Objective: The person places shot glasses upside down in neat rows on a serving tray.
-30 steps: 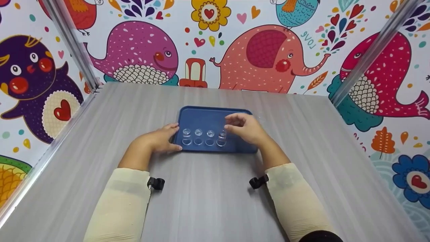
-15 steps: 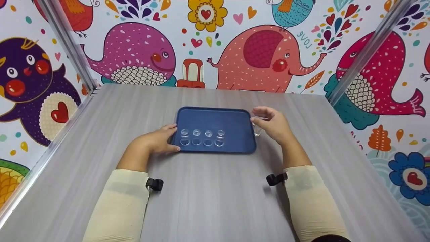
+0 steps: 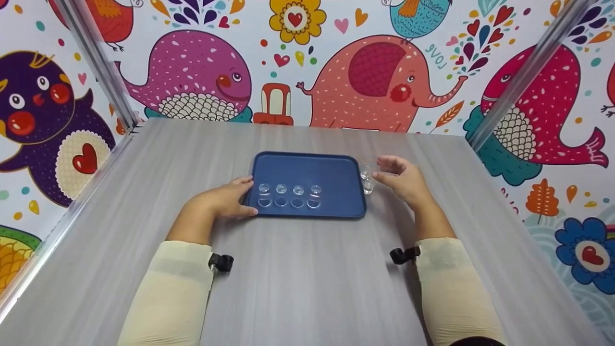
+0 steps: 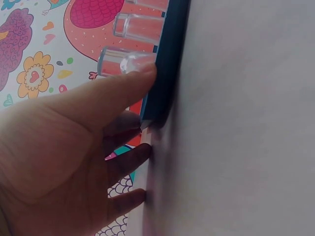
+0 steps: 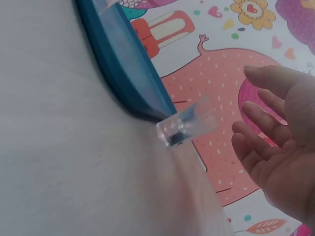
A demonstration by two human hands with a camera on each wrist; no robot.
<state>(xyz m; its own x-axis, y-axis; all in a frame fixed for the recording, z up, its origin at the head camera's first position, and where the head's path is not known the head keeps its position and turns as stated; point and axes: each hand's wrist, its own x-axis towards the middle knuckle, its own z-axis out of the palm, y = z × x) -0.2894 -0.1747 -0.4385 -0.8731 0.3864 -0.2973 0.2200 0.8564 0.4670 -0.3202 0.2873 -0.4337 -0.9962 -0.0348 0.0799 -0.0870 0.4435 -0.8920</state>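
A blue tray (image 3: 331, 168) lies on the table. Several small clear cups (image 3: 298, 190) stand in a row along its front half. My left hand (image 3: 226, 199) is at the tray's left side, thumb and forefinger touching the edge near the front corner. In the left wrist view the thumb (image 4: 115, 93) rests on the rim and other fingers reach down to the tabletop. Just past the tray's right edge is clear cupware (image 5: 189, 123), flaring upward from a thick base. My right hand (image 3: 403, 180) hovers beside it, fingers loosely bent, with a gap to the cup in the right wrist view.
The grey wood-grain table (image 3: 298, 278) spreads around the tray. Behind it rises a wall (image 3: 336, 62) printed with cartoon animals. Metal corner posts (image 3: 528, 81) stand at both back corners. A black wrist camera (image 3: 406, 254) juts inward from each sleeve.
My right hand has moved from over the tray's rightmost cup to the clear cupware outside the tray, then drawn slightly away to the right. The left hand stays at the tray's edge.
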